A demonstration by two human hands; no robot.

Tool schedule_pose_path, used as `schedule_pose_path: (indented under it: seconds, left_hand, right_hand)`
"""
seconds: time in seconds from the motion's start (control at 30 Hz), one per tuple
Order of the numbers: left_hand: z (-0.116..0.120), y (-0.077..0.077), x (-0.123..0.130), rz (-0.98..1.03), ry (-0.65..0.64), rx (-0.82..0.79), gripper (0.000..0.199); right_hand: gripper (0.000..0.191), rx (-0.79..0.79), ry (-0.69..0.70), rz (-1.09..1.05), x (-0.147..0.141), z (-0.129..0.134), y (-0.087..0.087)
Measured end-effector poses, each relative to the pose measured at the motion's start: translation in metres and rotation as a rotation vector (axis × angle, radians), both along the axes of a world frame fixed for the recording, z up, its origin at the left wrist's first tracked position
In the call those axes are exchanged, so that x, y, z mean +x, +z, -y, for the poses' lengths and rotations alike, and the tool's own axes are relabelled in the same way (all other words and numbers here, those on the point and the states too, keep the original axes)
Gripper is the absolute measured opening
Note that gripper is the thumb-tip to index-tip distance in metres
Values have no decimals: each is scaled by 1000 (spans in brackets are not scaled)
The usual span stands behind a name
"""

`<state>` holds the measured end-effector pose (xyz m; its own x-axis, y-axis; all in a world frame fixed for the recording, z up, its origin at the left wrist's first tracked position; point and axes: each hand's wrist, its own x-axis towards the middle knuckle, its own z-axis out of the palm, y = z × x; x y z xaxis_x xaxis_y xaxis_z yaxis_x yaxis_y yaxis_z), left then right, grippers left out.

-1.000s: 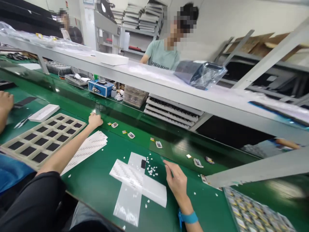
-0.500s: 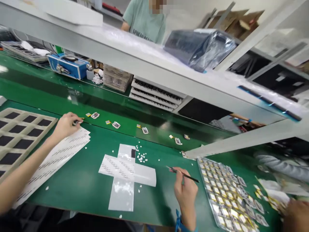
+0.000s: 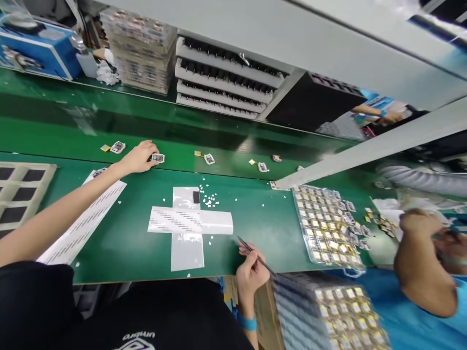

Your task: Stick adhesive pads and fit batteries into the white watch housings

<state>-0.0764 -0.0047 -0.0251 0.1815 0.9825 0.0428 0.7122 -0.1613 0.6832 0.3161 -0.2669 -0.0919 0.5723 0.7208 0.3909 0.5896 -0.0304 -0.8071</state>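
Note:
My left hand (image 3: 141, 156) reaches onto the shiny green strip at the back of the bench. Its fingers close on the edge of a small white-framed electronic module (image 3: 158, 158). Near the bench's front edge, my right hand (image 3: 252, 272) holds dark pointed tweezers (image 3: 258, 256), tips toward the upper left. Left of the tips lie crossed strips: a printed white label sheet (image 3: 171, 219) over a glossy backing sheet (image 3: 187, 253). A small black pad (image 3: 196, 197) sits at the upper end, beside scattered white scraps (image 3: 209, 200). Another module (image 3: 99, 172) rests on the label sheets (image 3: 91, 214) at left.
More modules (image 3: 209, 159) with yellow tabs lie along the green strip. A compartment tray (image 3: 45, 182) stands at left, a filled clear tray (image 3: 304, 233) at right. Overhead runs a white shelf beam (image 3: 233, 24); its post (image 3: 328, 160) slants down. A co-worker's arm (image 3: 419, 262) is at right.
My left hand has left a module at the label sheets and moved right to another on the strip. My right hand has come closer with the tweezers. The view has tipped down.

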Motion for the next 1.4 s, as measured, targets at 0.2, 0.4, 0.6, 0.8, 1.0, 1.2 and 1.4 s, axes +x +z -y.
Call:
schedule_pose_path:
  seconds: [0.2, 0.4, 0.6, 0.8, 1.0, 1.2, 1.4]
  left_hand:
    - [42, 8, 15, 315, 189, -38, 22]
    - [114, 47, 58, 948, 248, -345, 26]
    - [154, 78, 76, 1218, 204, -498, 28]
    - [168, 79, 81, 1221, 176, -471, 30]
    - [184, 66, 84, 950, 124, -385, 18]
    - [219, 32, 97, 324, -127, -42, 17]
    - [221, 10, 114, 192, -272, 20, 21]
  right_hand:
    - [62, 21, -57, -45, -4, 1, 3]
    - [64, -15, -76, -67, -8, 0, 9]
    - [62, -16, -100, -67, -12, -1, 16]
    - [52, -29, -35, -66, -15, 2, 19]
    - [44, -38, 27, -67, -14, 3, 22]
    - [48, -103, 193, -82, -29, -1, 46]
    - [43, -244, 492, -140, -48, -29, 60]
